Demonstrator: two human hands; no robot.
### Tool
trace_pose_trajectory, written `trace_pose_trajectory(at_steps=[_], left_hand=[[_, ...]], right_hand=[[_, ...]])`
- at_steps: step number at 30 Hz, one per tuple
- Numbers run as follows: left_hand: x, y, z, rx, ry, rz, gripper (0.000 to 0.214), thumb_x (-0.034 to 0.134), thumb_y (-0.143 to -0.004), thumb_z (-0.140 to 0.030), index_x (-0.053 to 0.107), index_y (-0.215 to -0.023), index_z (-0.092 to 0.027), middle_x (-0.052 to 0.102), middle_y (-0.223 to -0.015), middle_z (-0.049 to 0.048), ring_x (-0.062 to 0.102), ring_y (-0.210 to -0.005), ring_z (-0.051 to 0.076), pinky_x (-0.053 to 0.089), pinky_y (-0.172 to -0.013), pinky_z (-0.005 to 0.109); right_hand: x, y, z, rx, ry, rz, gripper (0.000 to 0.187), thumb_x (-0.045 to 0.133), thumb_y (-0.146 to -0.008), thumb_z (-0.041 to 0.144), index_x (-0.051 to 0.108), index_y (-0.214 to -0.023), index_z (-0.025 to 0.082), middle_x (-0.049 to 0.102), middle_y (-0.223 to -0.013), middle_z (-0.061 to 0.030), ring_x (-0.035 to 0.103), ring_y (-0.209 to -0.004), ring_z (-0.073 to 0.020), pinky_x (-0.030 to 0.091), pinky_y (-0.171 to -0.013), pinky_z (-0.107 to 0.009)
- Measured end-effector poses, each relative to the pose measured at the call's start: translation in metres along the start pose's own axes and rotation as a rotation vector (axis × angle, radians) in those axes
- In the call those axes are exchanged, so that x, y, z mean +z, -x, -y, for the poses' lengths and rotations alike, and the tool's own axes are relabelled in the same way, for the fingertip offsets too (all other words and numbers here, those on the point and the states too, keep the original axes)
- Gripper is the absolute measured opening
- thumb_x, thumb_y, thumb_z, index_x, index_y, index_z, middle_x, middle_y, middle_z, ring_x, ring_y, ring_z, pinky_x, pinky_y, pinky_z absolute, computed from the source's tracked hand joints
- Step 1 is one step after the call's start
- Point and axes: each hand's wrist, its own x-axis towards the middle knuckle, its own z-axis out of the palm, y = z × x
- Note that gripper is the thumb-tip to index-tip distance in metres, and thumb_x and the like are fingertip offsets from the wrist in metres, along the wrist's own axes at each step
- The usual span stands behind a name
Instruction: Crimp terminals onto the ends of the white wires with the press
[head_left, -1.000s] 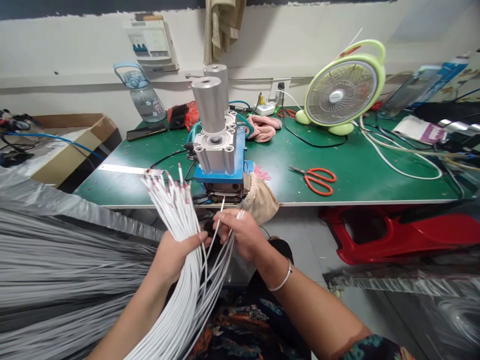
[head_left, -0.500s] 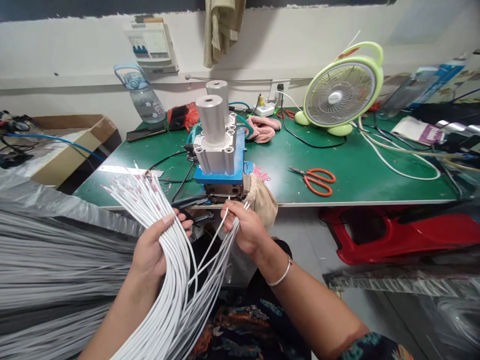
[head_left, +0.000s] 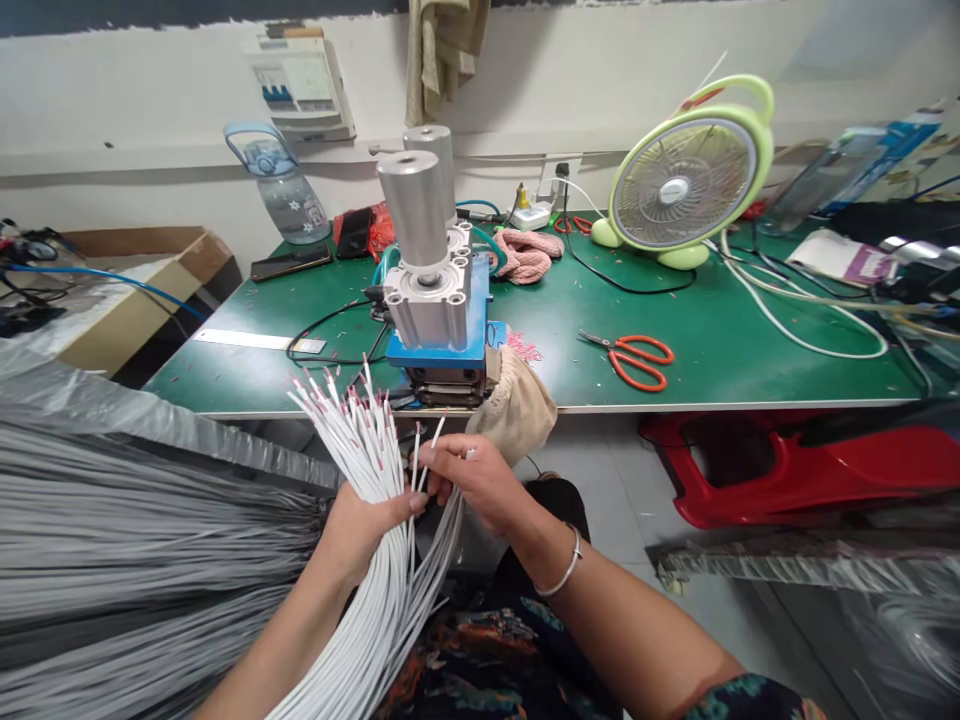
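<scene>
My left hand (head_left: 360, 525) is wrapped round a thick bundle of white wires (head_left: 360, 440) whose pink-tipped ends fan upward. My right hand (head_left: 469, 480) is closed just to the right of it, pinching a few white wires (head_left: 427, 450) out of the same bundle. Both hands are below the front edge of the green table (head_left: 712, 350). Right in front of them stands a pneumatic press (head_left: 431, 290) with a blue base and a silver cylinder on top. A beige cloth bag (head_left: 517, 405) hangs at the press's right side.
Orange scissors (head_left: 634, 358) lie on the table to the right. A green fan (head_left: 690, 180), a water jug (head_left: 281, 185), a pink cloth (head_left: 529, 255) and cables sit at the back. A big heap of grey wires (head_left: 112, 560) fills the left. A red stool (head_left: 787, 470) is under the table.
My left hand has swung the bundle back right and upright, close to my right hand. My right hand has dropped a little from the press. The press's silver cylinder has risen.
</scene>
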Motion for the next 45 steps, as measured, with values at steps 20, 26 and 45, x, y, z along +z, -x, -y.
trace_pose_trajectory(at_steps=[20, 26, 45], left_hand=[[-0.014, -0.006, -0.026, -0.188, 0.354, -0.281, 0.02, 0.074, -0.053, -0.012, 0.062, -0.069, -0.013, 0.065, -0.055, 0.0006, 0.061, -0.05, 0.013, 0.053, -0.052, 0.022], [-0.008, -0.002, -0.016, -0.148, 0.249, -0.107, 0.026, 0.076, -0.052, -0.011, 0.053, -0.062, -0.016, 0.056, -0.051, -0.005, 0.056, -0.048, 0.009, 0.046, -0.05, 0.019], [-0.015, -0.012, -0.044, -0.107, 0.32, -0.354, 0.01, 0.069, -0.059, -0.01, 0.063, -0.067, -0.012, 0.065, -0.055, 0.0005, 0.063, -0.049, 0.013, 0.054, -0.051, 0.023]], right_hand=[[-0.003, -0.012, 0.018, -0.06, -0.237, -0.247, 0.027, 0.063, -0.071, 0.039, 0.059, -0.066, 0.013, 0.054, -0.05, 0.0023, 0.038, -0.034, -0.0036, 0.027, -0.035, -0.017], [-0.015, 0.002, 0.014, -0.102, -0.05, -0.061, 0.026, 0.063, -0.072, 0.037, 0.062, -0.061, 0.013, 0.057, -0.056, -0.0003, 0.048, -0.046, -0.0081, 0.037, -0.047, -0.021], [-0.001, -0.015, 0.028, 0.014, -0.38, -0.247, 0.019, 0.06, -0.072, 0.031, 0.059, -0.068, 0.013, 0.053, -0.053, 0.0029, 0.036, -0.034, -0.0032, 0.035, -0.037, -0.019]])
